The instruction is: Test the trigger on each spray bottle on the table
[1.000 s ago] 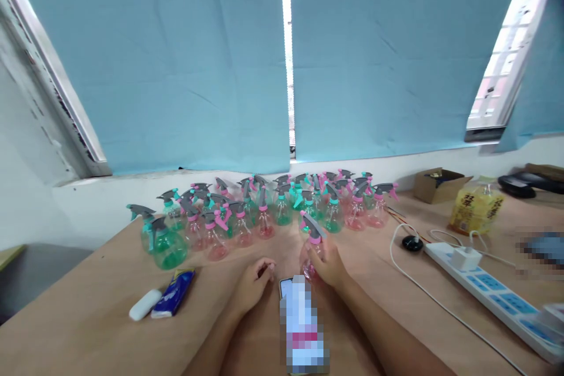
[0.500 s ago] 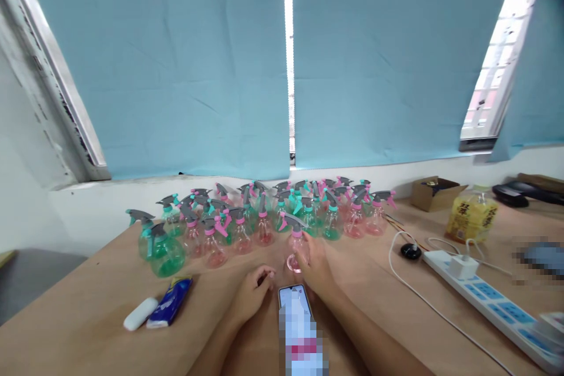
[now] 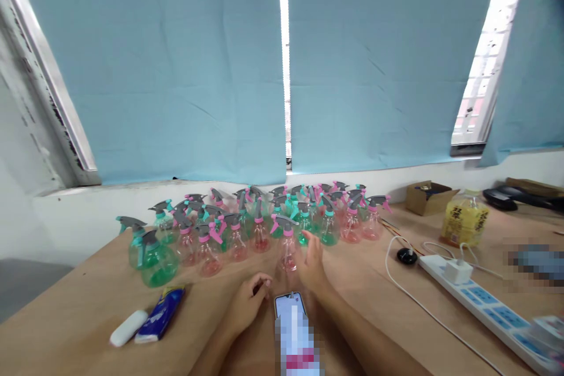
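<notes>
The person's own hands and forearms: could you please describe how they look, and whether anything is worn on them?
The left hand and right hand wear no gloves. The left forearm and right forearm are bare where visible, with no sleeve, watch or bracelet showing. Fine markings are too small to tell.

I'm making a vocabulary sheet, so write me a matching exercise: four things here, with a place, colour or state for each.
1. Phone
2. Spray bottle nearest the phone
3. Blue packet
4. Power strip

A. Beside a white rounded object
B. Has a white adapter plugged in
C. Between the forearms
D. Pink collar

Pairs: 1-C; 2-D; 3-A; 4-B
</notes>
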Demonstrator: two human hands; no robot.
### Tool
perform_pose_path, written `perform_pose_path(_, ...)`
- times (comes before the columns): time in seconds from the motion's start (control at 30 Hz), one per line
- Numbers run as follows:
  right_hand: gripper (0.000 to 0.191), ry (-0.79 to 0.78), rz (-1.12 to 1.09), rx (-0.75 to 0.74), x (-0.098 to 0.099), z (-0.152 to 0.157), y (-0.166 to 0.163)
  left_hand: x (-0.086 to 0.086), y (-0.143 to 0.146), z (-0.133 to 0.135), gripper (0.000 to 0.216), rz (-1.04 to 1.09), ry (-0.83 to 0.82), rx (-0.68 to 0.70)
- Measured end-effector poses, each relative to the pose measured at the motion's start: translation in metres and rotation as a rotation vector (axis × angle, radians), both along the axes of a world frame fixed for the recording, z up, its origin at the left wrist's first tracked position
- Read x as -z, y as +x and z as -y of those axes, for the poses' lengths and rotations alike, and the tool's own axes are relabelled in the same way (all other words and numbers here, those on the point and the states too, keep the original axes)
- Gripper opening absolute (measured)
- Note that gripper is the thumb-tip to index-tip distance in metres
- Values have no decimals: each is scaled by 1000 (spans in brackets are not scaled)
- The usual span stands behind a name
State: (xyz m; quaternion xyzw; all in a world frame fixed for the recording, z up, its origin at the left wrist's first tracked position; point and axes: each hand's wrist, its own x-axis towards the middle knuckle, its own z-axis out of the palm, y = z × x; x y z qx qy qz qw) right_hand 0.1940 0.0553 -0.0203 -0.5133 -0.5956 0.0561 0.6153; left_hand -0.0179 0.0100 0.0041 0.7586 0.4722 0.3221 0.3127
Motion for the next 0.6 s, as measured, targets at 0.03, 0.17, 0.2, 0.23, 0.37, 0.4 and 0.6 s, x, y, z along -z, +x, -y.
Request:
perform_pose_path(0.03,47,30,-8,38,-8,-6,6,1,0,0,37,0,1,1)
perform_pose_path(0.17,46,68,101,142,-52,-41,31,3,-1,-2,38,-3,3,8)
perform_pose_path(0.2,48,54,155,134,-64,-51,37,3,-1,-2,38,-1,0,9)
perform_pose_path(0.23,49,28,202,130,-74,-60,42,4,-1,-3,38,2,-3,10)
perform_pose_path(0.37,49,-193,395,134,-100,-83,53,5,-2,-3,36,19,-6,15)
perform_pose_path(0.4,46,-232,455,136,-103,-85,54,5,-2,-3,36,22,-7,14)
perform_pose_path(0.6,21,-230,664,164,-104,-78,64,3,-1,-3,34,27,-9,33)
